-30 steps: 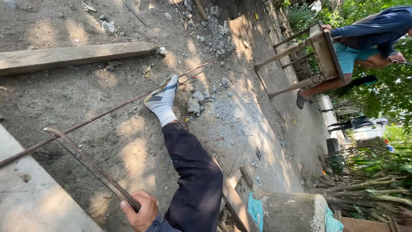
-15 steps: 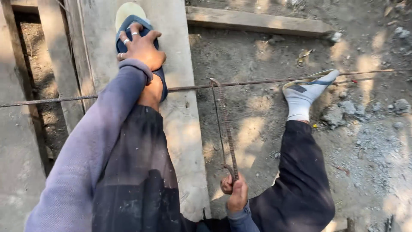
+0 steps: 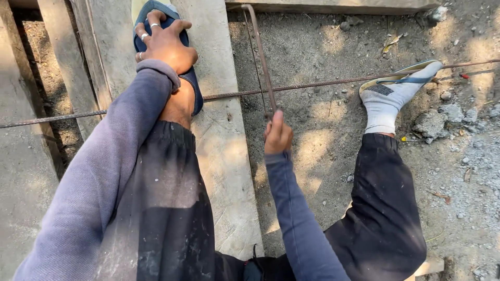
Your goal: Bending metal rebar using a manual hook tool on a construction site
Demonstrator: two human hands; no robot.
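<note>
A long thin steel rod [image 3: 312,84] runs left to right across a pale plank [image 3: 224,151] and the dirt. My left foot in a blue sandal [image 3: 194,91] stands on the plank over the rod. My left hand [image 3: 164,44], with rings on it, lies on that foot with its fingers curled over the sandal's front. My right hand [image 3: 277,136] grips the handle of a rusty hacksaw [image 3: 259,52]. The saw's frame stretches away from me and crosses the rod just right of the plank.
My right leg is stretched out on the dirt, its foot in a white sock and sandal [image 3: 390,93] touching the rod. Grey stones [image 3: 432,125] and gravel lie at the right. A wooden beam [image 3: 333,6] lies along the top, more planks [image 3: 62,67] at the left.
My right hand has pushed the hacksaw forward, away from me, so the handle now sits near the rod. The left hand stays on the sandalled foot. The view has tilted closer.
</note>
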